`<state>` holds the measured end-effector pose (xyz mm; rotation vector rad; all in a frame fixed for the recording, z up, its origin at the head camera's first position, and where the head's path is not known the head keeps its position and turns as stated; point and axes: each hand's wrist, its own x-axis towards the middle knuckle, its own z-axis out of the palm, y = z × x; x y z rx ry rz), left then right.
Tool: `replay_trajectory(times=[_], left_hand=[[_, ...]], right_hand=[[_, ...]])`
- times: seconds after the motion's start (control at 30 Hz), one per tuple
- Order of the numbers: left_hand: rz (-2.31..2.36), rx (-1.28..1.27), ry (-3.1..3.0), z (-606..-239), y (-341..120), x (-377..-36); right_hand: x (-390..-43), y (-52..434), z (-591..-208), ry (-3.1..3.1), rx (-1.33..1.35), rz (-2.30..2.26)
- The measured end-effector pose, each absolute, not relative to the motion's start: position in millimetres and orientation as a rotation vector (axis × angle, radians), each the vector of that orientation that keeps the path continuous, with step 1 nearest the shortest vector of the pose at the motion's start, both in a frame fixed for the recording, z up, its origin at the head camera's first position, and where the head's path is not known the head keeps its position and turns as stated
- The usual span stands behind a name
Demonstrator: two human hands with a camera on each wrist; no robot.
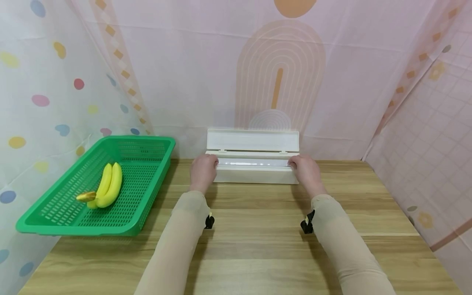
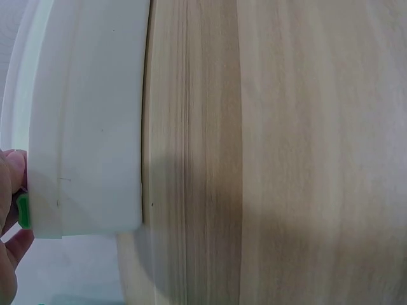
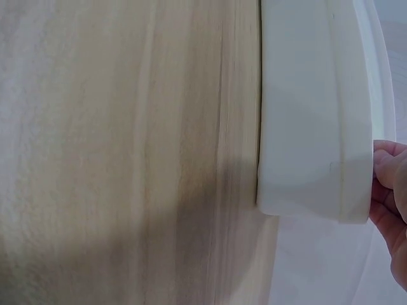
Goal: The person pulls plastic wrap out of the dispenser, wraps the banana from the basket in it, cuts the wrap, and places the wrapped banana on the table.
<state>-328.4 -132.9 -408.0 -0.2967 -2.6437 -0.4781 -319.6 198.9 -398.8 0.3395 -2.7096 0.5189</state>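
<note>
My left hand (image 1: 203,171) sits at the left end of the white box (image 1: 254,175) and my right hand (image 1: 305,171) at the right end, fingers curled over the front top edge at each corner. The box stands at the back of the bench (image 1: 258,246), near the curtain, with its lid (image 1: 252,140) tipped up behind. Inside I see a pale, shiny strip; I cannot tell whether it is a roll or film. From the left wrist view my fingers (image 2: 11,178) press the box's end, beside a small green piece (image 2: 23,211).

I judge the box to be thin, stiff plastic, light and smooth, so it would likely slide on the wood if pushed. The ends seem the firmest places to hold; the hinged lid looks floppy and poor to lift by.

A green basket (image 1: 44,223) with bananas (image 1: 108,184) stands well apart to my left.
</note>
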Motion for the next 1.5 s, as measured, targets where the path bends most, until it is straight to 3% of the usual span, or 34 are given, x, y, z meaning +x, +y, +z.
replay_trajectory(times=[1.5], left_hand=[[-0.548,-0.316,-2.578,-405.9,-134.0,-331.9]], right_hand=[[-321.0,203.1,-402.6,-2.694,0.328,0.567]])
